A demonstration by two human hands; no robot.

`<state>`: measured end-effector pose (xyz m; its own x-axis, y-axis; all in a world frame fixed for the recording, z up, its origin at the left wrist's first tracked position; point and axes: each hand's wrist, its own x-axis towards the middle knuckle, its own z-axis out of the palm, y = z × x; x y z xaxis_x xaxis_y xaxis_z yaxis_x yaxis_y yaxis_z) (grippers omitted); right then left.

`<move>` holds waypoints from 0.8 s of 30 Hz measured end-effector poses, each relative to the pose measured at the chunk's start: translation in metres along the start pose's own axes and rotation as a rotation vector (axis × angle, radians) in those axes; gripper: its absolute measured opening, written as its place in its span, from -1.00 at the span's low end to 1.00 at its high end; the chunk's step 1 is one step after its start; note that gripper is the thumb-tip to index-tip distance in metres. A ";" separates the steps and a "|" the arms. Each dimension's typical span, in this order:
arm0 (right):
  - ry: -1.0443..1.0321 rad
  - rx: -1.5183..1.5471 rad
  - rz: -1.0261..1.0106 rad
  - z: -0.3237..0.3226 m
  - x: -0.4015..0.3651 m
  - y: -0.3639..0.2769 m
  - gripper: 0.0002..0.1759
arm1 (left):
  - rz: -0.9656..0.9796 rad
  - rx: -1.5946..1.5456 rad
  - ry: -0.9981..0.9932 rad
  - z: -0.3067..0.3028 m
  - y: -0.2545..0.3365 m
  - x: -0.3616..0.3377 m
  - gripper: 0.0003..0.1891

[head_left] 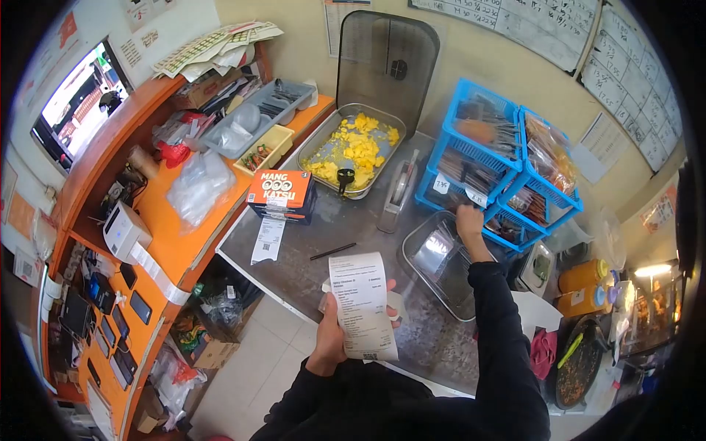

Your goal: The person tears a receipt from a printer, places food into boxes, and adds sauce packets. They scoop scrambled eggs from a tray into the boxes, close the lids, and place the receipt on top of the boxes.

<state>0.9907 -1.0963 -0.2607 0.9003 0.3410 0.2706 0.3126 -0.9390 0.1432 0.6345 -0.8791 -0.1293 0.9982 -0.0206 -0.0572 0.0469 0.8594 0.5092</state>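
My left hand (329,332) is closed around a long printed receipt (362,305), held up over the front edge of the metal table. Fingertips show at the receipt's right side, and other pale paper lies behind it. My right hand (469,222) reaches forward to the front of the stacked blue baskets (482,136), just below a small "8.15" tag (476,195). Its fingers look curled, and whatever they grip is hidden. Under that arm sits a clear-walled tray (419,275) with clear plastic packets (435,248) in it.
A tray of yellow food pieces (357,143) has its dark lid standing behind it. An orange-topped box (282,192) bears a receipt strip (268,239). A dark stick (332,251) and a tape dispenser (399,192) lie nearby. At right stands a dark pan (579,375).
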 end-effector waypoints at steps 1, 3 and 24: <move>0.004 0.002 -0.002 -0.001 -0.005 0.001 -0.83 | -0.009 -0.023 -0.021 -0.001 -0.001 0.001 -0.21; 0.183 0.114 0.012 -0.007 -0.012 0.002 -0.85 | -0.013 -0.004 -0.050 0.001 -0.003 0.002 -0.19; 0.359 1.101 0.642 -0.177 -0.303 0.088 -0.88 | -0.215 -0.050 -0.141 0.025 -0.062 0.031 -0.08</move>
<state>0.6916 -1.2749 -0.1615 0.9033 -0.3419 0.2591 0.0977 -0.4240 -0.9004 0.6634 -0.9459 -0.1415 0.9610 -0.2740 -0.0375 0.2605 0.8515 0.4551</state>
